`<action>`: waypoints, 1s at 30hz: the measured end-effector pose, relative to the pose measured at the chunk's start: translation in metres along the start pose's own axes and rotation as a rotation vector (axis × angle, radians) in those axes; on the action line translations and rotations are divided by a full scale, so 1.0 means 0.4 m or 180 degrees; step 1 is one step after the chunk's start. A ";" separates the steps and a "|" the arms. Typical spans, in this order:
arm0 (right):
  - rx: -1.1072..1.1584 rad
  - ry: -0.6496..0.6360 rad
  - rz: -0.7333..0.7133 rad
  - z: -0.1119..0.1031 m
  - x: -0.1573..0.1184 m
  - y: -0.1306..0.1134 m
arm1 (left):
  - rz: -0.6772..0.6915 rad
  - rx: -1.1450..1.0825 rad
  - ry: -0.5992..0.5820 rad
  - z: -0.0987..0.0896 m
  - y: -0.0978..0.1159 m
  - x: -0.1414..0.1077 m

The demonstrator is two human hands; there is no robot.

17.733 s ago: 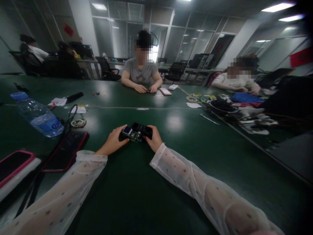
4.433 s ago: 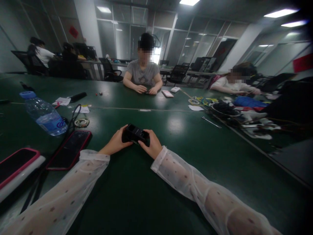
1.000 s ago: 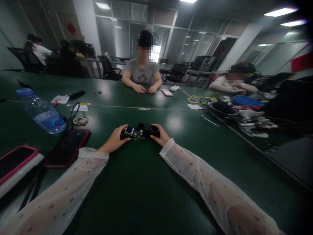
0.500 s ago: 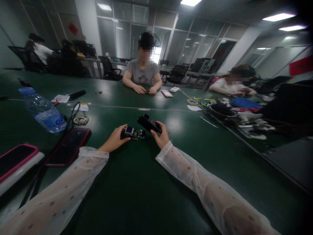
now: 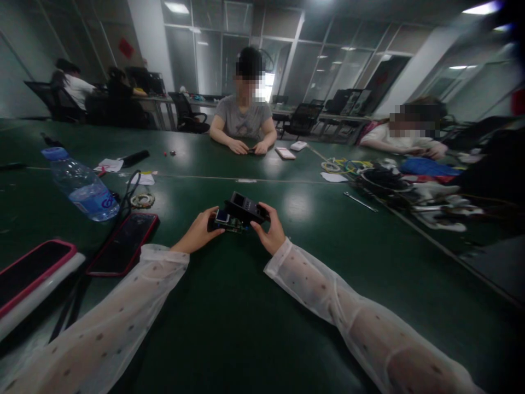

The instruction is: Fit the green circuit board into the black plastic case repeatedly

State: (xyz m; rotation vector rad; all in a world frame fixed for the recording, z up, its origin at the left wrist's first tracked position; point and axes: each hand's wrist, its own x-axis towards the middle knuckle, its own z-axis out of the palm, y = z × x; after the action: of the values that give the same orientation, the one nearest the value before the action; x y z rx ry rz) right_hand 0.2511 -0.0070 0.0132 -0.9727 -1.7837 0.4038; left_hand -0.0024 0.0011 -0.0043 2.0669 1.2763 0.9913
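Circuit board (image 5: 234, 225) and black cover (image 5: 247, 208) held in two hands over a green table (image 5: 229, 323).
The left hand (image 5: 199, 232) pinched the left end of the board, near its small screen, between thumb and fingers; the right hand (image 5: 271, 230) gripped the right end of the cover in the same way. The cover was tilted and overlapped the board's right part from this view, though whether the two touched could not be told. To the left lay a red-edged phone (image 5: 123, 244), with a tilted water bottle (image 5: 87, 190) beyond it; a wrench (image 5: 361, 202) lay to the right.
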 end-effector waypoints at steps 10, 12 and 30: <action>-0.0010 -0.0235 -0.0170 0.036 0.005 -0.030 | 0.0081 0.0043 0.0103 0.003 -0.012 0.009; -0.0010 -0.0285 -0.0157 0.037 0.005 -0.025 | 0.0069 0.0037 0.0099 0.004 -0.017 0.010; -0.0055 -0.0770 0.0213 0.048 0.003 0.012 | 0.0065 0.0307 0.0169 0.001 -0.012 0.000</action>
State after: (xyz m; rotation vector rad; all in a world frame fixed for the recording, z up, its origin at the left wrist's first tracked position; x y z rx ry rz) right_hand 0.2360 -0.0002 0.0027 -1.0328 -1.9774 0.5690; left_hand -0.0046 0.0031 -0.0079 2.1432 1.3569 1.0183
